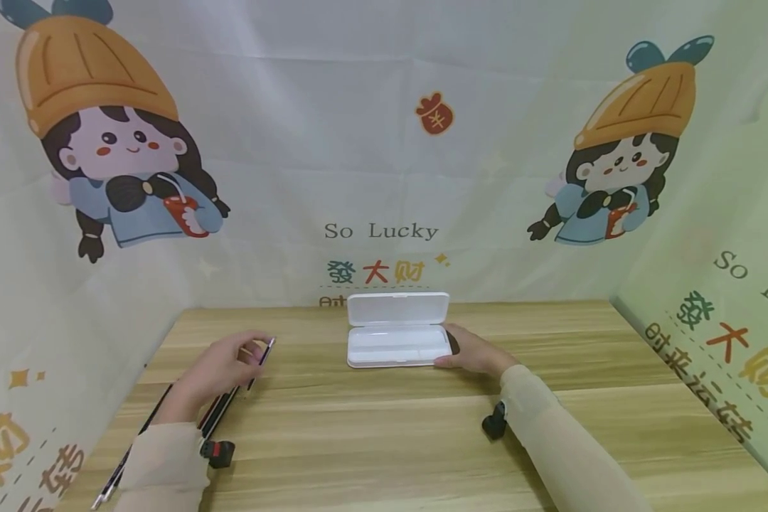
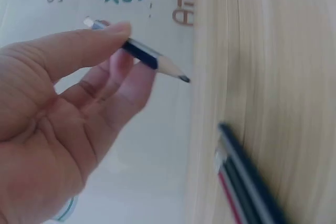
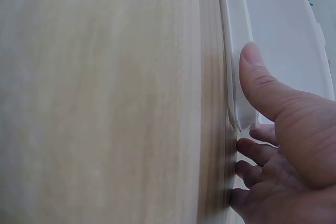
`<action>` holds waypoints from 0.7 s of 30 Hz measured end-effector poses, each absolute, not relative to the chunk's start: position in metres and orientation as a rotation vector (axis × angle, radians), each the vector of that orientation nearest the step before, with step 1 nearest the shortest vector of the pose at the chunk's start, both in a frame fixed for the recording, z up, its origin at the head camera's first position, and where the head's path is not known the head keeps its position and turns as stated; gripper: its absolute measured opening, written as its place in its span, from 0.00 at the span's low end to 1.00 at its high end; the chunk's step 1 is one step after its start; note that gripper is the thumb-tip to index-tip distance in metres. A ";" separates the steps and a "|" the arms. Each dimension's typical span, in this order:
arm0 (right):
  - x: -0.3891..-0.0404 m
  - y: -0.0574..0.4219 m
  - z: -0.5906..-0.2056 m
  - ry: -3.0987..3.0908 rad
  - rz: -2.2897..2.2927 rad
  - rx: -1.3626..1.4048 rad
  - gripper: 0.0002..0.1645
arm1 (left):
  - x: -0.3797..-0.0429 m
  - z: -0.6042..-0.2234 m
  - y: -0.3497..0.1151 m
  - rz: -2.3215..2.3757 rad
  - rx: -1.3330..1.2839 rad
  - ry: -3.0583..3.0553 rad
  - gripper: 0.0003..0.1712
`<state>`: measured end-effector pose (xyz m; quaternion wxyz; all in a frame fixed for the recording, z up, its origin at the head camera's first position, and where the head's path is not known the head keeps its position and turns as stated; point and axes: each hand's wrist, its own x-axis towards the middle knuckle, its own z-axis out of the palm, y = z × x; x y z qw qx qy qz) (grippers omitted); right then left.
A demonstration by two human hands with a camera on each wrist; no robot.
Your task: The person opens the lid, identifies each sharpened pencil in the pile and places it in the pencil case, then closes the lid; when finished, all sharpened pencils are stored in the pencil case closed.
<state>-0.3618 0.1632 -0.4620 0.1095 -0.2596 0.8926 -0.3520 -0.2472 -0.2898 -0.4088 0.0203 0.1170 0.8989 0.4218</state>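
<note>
My left hand (image 1: pixel 220 366) is raised over the left side of the table. Between thumb and fingers it pinches a short dark pencil (image 2: pixel 142 53) with a sharpened tip. In the left wrist view that tip points right, and a pale end shows behind the thumb. A white pencil case (image 1: pixel 398 310) lies at the table's far middle, its lid standing up and its tray bare. At the case's right end, my right hand (image 1: pixel 476 351) holds it. The right thumb (image 3: pixel 254 72) lies along the front wall, with the other fingers round the end.
Several pencils (image 1: pixel 220 412) lie below the left hand, partly hidden by the forearm. Farther left, more long thin pencils (image 1: pixel 131 451) lie along the edge of the wooden table (image 1: pixel 384 441). A printed cloth (image 1: pixel 281 128) hangs behind and at both sides.
</note>
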 end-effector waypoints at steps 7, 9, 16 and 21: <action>-0.361 0.163 -0.461 2.615 -1.053 -0.779 0.46 | -0.272 -0.418 -0.262 1.322 0.441 2.984 0.27; -0.361 0.163 -0.461 2.616 -1.057 -0.782 0.46 | -0.278 -0.420 -0.254 1.368 0.464 2.991 0.27; -0.360 0.164 -0.460 2.623 -1.055 -0.776 0.46 | -0.296 -0.425 -0.222 1.458 0.517 3.007 0.26; -0.361 0.165 -0.461 2.631 -1.042 -0.770 0.46 | -0.308 -0.428 -0.202 1.541 0.550 3.043 0.25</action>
